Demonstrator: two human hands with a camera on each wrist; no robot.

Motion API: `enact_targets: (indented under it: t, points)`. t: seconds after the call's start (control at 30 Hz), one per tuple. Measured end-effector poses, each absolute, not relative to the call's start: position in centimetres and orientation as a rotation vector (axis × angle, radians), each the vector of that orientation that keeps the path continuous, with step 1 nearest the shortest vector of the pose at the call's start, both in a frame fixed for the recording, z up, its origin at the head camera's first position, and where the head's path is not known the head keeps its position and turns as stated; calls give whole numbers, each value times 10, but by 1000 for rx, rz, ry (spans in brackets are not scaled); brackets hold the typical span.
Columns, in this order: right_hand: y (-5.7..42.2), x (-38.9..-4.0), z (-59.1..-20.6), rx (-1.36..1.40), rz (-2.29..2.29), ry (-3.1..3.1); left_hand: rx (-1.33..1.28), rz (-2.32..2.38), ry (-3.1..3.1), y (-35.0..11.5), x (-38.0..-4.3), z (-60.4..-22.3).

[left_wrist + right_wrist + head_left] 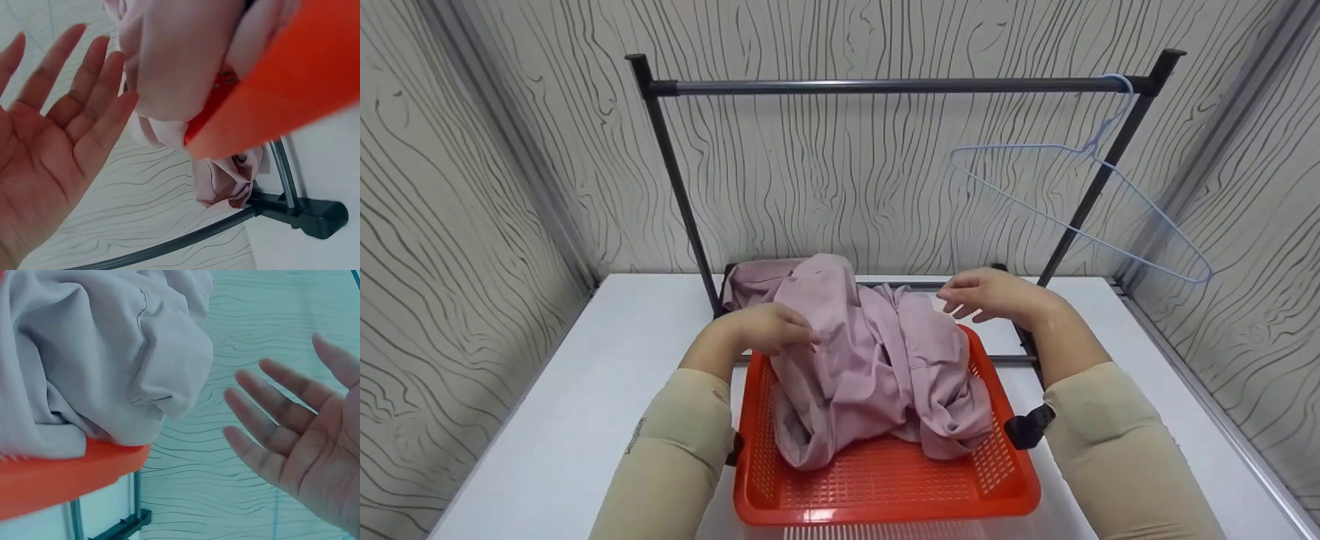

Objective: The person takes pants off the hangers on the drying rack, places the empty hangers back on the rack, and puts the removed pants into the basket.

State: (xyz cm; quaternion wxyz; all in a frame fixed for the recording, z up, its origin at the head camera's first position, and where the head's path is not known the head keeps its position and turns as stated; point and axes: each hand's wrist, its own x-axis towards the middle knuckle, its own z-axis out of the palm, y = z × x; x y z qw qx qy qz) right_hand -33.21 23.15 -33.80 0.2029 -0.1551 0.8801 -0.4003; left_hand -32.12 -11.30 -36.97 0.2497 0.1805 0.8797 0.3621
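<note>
A crumpled pink garment (847, 360) lies heaped in a red plastic basket (885, 516), one part spilling over the far left rim. My left hand (765, 328) hovers above the garment's left side; in the left wrist view its fingers (84, 84) are spread and relaxed, holding nothing. On the other side, my right hand (994, 292) is held above the basket's far right corner, close to the cloth. Its fingers (275, 399) are loosely extended with a gap to the garment in the right wrist view. The garment's exact kind is hidden by the folds.
Behind the basket stands a black garment rack (885, 87), its base rails on the white table (562, 420). A light blue wire hanger (1035, 214) hangs at the right end of its bar. Wood-patterned panels (840, 172) enclose the back and both sides.
</note>
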Motion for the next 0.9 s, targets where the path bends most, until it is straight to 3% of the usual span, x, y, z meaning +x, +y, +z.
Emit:
enact_targets:
  t: [0.23, 0.5, 0.9]
  points:
    - [231, -342, -354, -211, -1335, 2445, 170, 1565, 2322, -115, -337, -377]
    - [227, -346, -370, 33, -1428, 2419, -162, 1856, 2183, -119, -350, -386]
    - [224, -347, -389, 202, -1379, 2382, -122, 1867, 2123, -115, -356, -407]
